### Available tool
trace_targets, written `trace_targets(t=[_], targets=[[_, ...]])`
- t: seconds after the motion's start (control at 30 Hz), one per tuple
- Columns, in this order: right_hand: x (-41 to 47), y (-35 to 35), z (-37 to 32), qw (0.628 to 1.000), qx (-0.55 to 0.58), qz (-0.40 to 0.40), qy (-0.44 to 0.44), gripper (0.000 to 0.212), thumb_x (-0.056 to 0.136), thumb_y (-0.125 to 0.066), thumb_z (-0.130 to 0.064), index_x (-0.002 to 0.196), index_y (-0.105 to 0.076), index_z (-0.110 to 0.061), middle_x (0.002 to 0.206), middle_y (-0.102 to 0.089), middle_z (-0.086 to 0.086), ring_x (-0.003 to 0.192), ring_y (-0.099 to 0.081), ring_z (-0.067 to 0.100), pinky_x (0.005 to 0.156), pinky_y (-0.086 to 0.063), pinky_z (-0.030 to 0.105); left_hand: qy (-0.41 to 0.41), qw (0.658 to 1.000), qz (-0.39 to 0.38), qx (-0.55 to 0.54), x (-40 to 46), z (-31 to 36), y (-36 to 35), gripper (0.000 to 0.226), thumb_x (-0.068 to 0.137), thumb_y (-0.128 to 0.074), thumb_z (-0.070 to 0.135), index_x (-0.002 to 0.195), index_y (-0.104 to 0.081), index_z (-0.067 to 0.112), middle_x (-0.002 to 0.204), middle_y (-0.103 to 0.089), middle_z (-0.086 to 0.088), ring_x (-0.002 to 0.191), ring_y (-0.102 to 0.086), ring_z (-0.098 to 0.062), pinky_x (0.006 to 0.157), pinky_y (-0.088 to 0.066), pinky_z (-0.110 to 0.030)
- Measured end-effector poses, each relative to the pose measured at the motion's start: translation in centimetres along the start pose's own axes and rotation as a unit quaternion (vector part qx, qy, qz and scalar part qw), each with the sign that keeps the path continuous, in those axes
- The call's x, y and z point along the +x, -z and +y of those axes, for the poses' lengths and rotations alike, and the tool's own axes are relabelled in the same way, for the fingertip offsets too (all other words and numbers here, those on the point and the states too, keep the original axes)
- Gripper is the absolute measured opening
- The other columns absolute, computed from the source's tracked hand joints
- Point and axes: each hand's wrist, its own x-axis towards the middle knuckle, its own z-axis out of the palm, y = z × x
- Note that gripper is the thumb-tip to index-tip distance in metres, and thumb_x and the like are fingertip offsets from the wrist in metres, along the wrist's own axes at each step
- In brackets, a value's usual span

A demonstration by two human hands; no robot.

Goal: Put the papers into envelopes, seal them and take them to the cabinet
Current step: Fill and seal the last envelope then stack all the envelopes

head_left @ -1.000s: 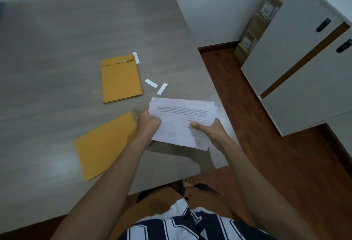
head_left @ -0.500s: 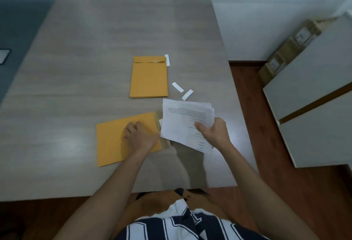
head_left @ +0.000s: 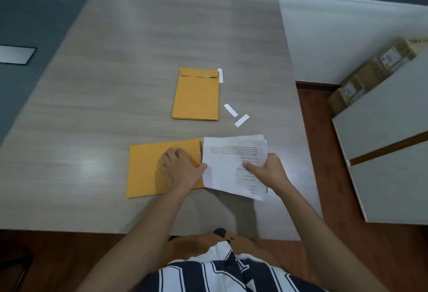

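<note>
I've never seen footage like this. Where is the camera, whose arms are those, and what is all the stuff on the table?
No machine here: a person wears a camera on the head, looking down at their own arms. The left hand presses flat on a yellow envelope lying on the table. The right hand holds a sheaf of printed papers beside the envelope's open end. Farther away lies a stack of envelopes, with three small white strips near it. A grey cabinet stands to the right.
</note>
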Motion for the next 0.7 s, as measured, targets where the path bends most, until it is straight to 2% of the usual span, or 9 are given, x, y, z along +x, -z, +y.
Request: trace_targets(t=[0.1,0.2,0.33,0.47,0.53,0.6,0.7], targets=[[0.9,-0.1,-0.1,0.997,0.067,-0.031,-0.036,0.022,0.080,-0.077,-0.014,0.101,-0.070,-0.015,0.104,-0.072,0.001,0.087,-0.070,0.016,0.070,-0.055,0.026,-0.018,1.000,0.004,0.008,-0.3,-0.2,0.1,0.089,0.069,-0.060,0.070,0.133,-0.042,0.010,0.144,-0.029,-0.011,0.130,-0.028,-0.029,0.101,-0.031,-0.044],[2.0,-0.2,-0.2,0.987,0.122,-0.069,-0.074,0.024,0.077,-0.077,-0.005,0.099,-0.071,-0.013,0.104,-0.074,0.004,0.089,-0.072,0.021,0.080,-0.058,0.037,-0.023,1.000,0.003,0.012,-0.5,-0.4,0.3,0.089,0.069,-0.061,0.069,0.133,-0.042,0.010,0.143,-0.029,-0.009,0.131,-0.028,-0.029,0.101,-0.030,-0.044],[3.2,-0.8,-0.6,0.975,0.156,-0.119,-0.104,0.034,0.076,-0.077,-0.001,0.108,-0.069,-0.006,0.106,-0.074,0.008,0.093,-0.072,0.025,0.084,-0.058,0.040,-0.033,0.999,-0.001,0.020,-0.6,-0.5,0.5,0.089,0.070,-0.060,0.069,0.135,-0.042,0.011,0.144,-0.029,-0.009,0.132,-0.026,-0.029,0.103,-0.029,-0.044],[3.9,-2.6,-0.9,0.967,0.169,-0.150,-0.117,0.033,0.076,-0.077,-0.001,0.108,-0.069,-0.006,0.107,-0.074,0.009,0.092,-0.072,0.025,0.082,-0.058,0.039,-0.045,0.999,-0.008,0.015,-0.7,-0.9,0.8,0.088,0.070,-0.060,0.068,0.136,-0.041,0.013,0.145,-0.027,-0.008,0.133,-0.025,-0.027,0.102,-0.028,-0.042],[4.1,-3.3,-0.7,0.974,0.148,-0.130,-0.116,0.034,0.073,-0.082,-0.010,0.106,-0.071,-0.009,0.103,-0.075,0.005,0.090,-0.073,0.024,0.083,-0.059,0.041,-0.055,0.998,-0.023,0.010,-0.7,-1.2,1.3,0.094,0.067,-0.063,0.070,0.140,-0.036,0.017,0.149,-0.023,-0.008,0.135,-0.023,-0.027,0.105,-0.026,-0.043],[4.3,-3.7,-0.3,0.983,0.128,-0.076,-0.103,0.033,0.070,-0.086,-0.021,0.100,-0.074,-0.015,0.098,-0.076,-0.001,0.088,-0.073,0.020,0.082,-0.059,0.039,-0.074,0.996,-0.047,-0.003,-0.3,-1.8,2.2,0.108,0.060,-0.068,0.073,0.147,-0.025,0.023,0.156,-0.013,-0.008,0.141,-0.017,-0.028,0.110,-0.023,-0.044],[4.2,-3.9,0.0,0.990,0.112,-0.014,-0.079,0.020,0.076,-0.080,-0.023,0.095,-0.074,-0.021,0.098,-0.075,-0.005,0.090,-0.071,0.017,0.081,-0.058,0.036,-0.169,0.981,-0.085,0.050,1.2,-3.5,3.3,0.140,0.046,-0.076,0.075,0.154,0.000,0.030,0.162,0.012,-0.004,0.150,0.006,-0.028,0.119,-0.011,-0.048]])
